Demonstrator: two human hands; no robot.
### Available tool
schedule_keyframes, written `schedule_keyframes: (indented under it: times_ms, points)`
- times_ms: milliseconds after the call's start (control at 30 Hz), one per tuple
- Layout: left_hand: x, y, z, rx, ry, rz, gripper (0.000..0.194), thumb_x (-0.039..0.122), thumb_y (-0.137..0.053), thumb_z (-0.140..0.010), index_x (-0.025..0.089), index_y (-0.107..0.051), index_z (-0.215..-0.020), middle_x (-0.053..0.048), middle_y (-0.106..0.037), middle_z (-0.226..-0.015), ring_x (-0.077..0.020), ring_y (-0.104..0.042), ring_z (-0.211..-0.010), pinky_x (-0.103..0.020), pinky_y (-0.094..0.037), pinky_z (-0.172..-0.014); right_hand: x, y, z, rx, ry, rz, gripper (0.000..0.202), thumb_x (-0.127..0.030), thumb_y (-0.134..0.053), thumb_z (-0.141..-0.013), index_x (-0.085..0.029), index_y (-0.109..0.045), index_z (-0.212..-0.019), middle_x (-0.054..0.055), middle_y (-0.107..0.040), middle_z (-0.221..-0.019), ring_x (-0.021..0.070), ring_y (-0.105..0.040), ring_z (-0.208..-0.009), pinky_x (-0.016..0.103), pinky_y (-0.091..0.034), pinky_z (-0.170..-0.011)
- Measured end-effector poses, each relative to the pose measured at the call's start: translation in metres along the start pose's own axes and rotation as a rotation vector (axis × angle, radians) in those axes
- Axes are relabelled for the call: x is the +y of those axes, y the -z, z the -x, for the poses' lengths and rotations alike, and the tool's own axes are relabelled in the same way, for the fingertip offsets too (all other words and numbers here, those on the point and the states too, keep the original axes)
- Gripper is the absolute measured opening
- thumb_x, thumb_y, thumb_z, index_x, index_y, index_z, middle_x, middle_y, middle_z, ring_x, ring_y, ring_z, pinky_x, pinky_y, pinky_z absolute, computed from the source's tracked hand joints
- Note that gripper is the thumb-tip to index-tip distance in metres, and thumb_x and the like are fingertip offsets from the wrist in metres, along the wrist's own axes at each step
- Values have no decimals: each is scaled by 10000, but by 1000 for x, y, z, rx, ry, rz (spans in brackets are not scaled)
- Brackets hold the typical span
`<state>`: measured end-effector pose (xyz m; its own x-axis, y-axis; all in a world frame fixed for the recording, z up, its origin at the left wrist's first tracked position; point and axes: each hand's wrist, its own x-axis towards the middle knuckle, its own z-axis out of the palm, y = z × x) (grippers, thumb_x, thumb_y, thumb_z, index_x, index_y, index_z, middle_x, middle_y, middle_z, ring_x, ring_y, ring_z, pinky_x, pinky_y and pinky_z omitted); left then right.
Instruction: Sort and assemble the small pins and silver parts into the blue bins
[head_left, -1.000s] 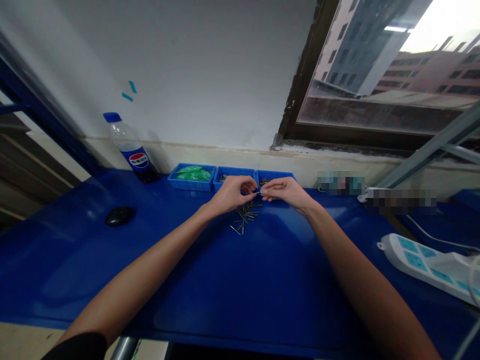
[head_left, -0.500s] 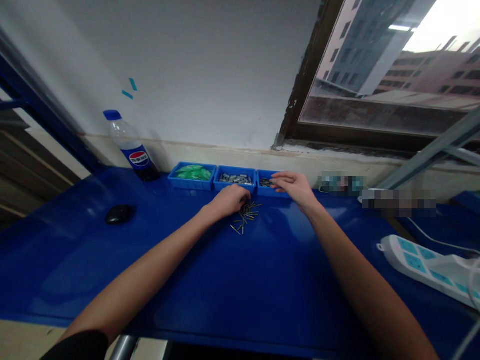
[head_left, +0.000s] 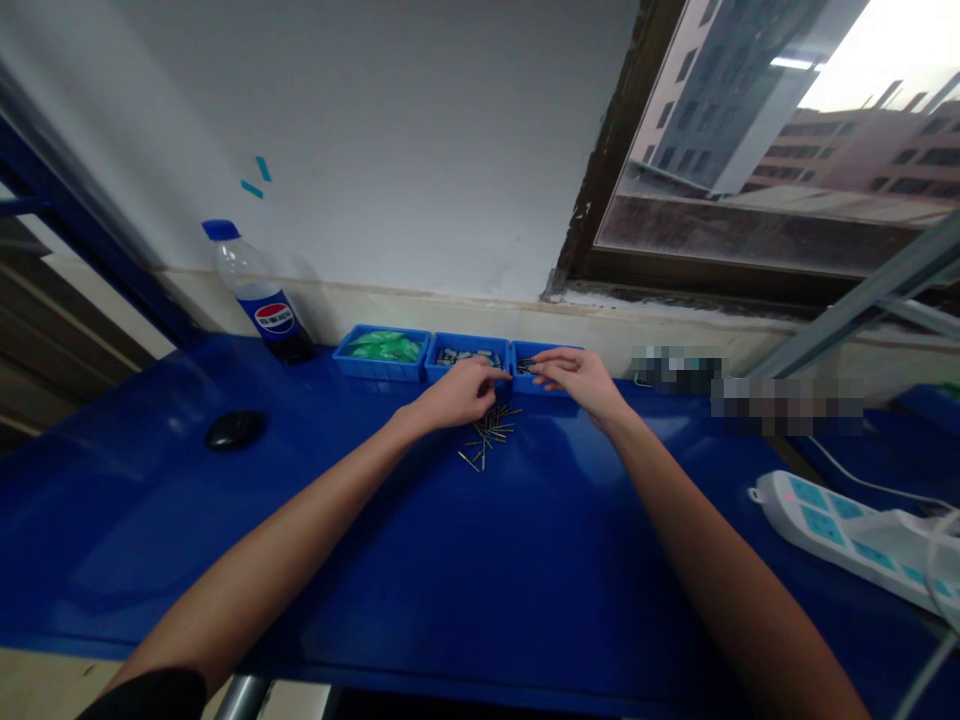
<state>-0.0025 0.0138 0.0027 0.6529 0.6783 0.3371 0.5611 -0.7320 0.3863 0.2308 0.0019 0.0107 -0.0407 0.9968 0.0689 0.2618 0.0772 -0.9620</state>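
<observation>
My left hand [head_left: 466, 392] is closed, its fingers curled at the front of the middle blue bin [head_left: 465, 375], which holds small silvery metal pieces [head_left: 466, 356]. Its index finger points toward the right blue bin [head_left: 555, 388]; anything within the grip is hidden. Over that right bin my right hand [head_left: 579, 380] has thumb and fingers pinched together, and what they hold is too small to make out. Thin metal pins [head_left: 523, 367] show inside the bin beside the fingertips. On the blue table [head_left: 480, 560], a loose pile of similar thin brass-and-dark pins [head_left: 491, 428] lies just below my left hand.
Left of the middle bin stands a blue bin [head_left: 382, 372] with green plastic packets [head_left: 384, 346]. A cola bottle [head_left: 274, 310] is by the wall and a black mouse [head_left: 234, 430] lies at left. On the right are a white power strip [head_left: 840, 535] and cables.
My left hand has shifted slightly up and away from the pins, toward the bins' front edge. My right hand has moved slightly left over the right bin. The view has shifted a little.
</observation>
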Motion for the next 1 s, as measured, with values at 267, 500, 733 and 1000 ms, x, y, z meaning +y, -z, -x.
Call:
schedule_keyframes:
  times_ms: [267,500,733,1000]
  points:
    - [7,-1,0,112,73,432,166,173,-629,-814,139,-704,-958,-34,-731,-806,-132,-670,-718,-283,-561,-743,3,-2,2,-166,16,38,200,-293,-773,-761,-203,-775,-939,81,-800,-836,208,-754,-746,341,-618,-701]
    - [4,-4,-2,193,197,657,176,296,-757,-783,133,-698,-817,-96,-773,-840,-169,-733,-767,-317,-603,-745,3,-5,9,-364,-21,-137,266,-337,-804,-782,-225,-772,-1021,83,-810,-929,218,-776,-877,380,-626,-881]
    - [2,-9,-1,179,218,700,231,333,-789,-766,135,-677,-805,-105,-779,-868,-174,-738,-779,-328,-606,-748,3,-10,9,-291,-18,-169,266,-354,-846,-726,-212,-787,-943,83,-798,-869,210,-758,-817,377,-621,-842]
    - [-7,-7,2,-46,122,277,180,205,-730,-795,143,-739,-964,-70,-777,-874,-187,-721,-795,-317,-562,-778,14,1,-6,130,48,22,187,-293,-776,-696,-167,-759,-833,62,-749,-687,206,-724,-682,307,-572,-639]
